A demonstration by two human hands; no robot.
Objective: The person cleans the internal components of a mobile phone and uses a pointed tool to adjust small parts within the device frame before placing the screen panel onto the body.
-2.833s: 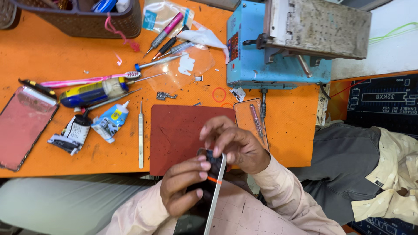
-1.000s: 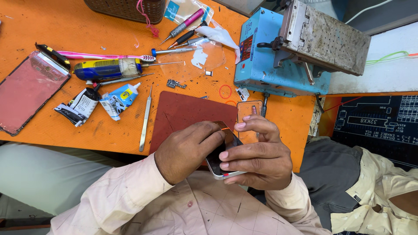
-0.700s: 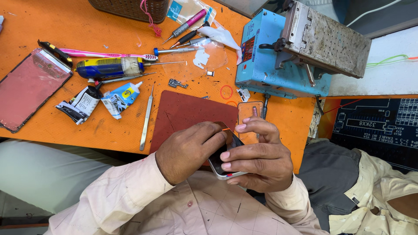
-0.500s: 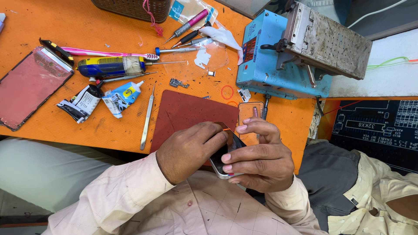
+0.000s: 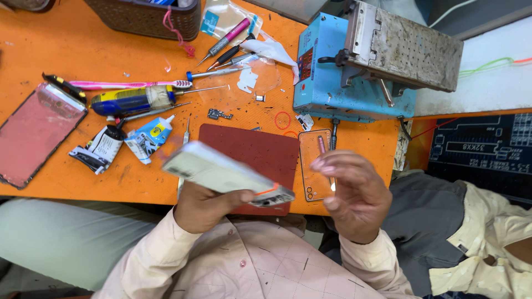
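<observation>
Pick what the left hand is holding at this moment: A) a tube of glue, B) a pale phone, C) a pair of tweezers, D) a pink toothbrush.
B: the left hand grips a pale phone, motion-blurred, above the dark red mat, while the right hand is open beside it and apart from it.

A phone repair workshop: an orange counter (image 5: 66, 50) strewn with precision screwdrivers (image 5: 224, 41), glue tubes (image 5: 148, 138), a detached screen (image 5: 34, 133) and a blue screen-separator machine (image 5: 354, 83).

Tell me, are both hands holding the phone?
No, only the left hand grips the phone; the right hand is open beside it, apart.
</observation>
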